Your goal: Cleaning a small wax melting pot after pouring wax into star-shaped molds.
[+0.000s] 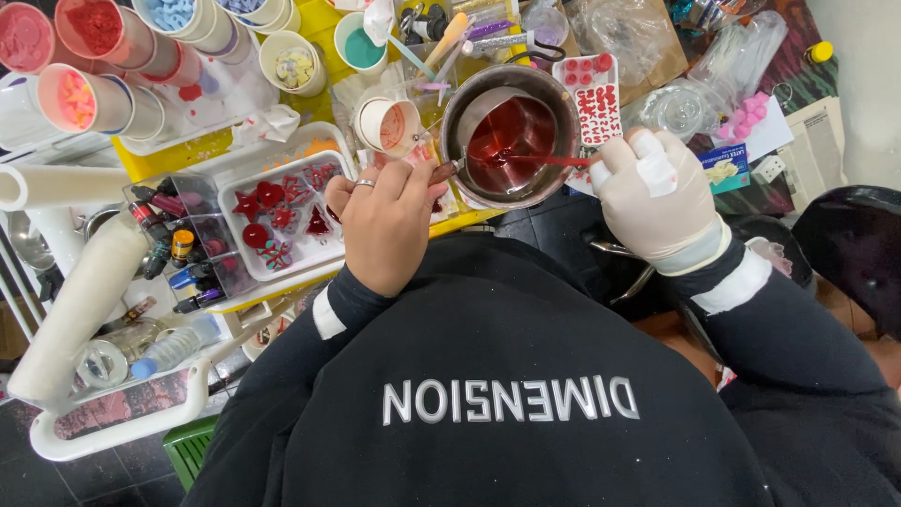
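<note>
Steel pot (563, 103), glossy red liquid; left hand (385, 225) grips handle, gloved right hand (657, 192) grips stirrer (554, 161).

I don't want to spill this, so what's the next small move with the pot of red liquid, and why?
Probably keep stirring gently before any tilt. The gloved right hand holds a red stirrer dipped in the red liquid, and the bare left hand steadies the metal pot by its handle. The pot sits near the table edge, so slow strokes seem safest.
</note>
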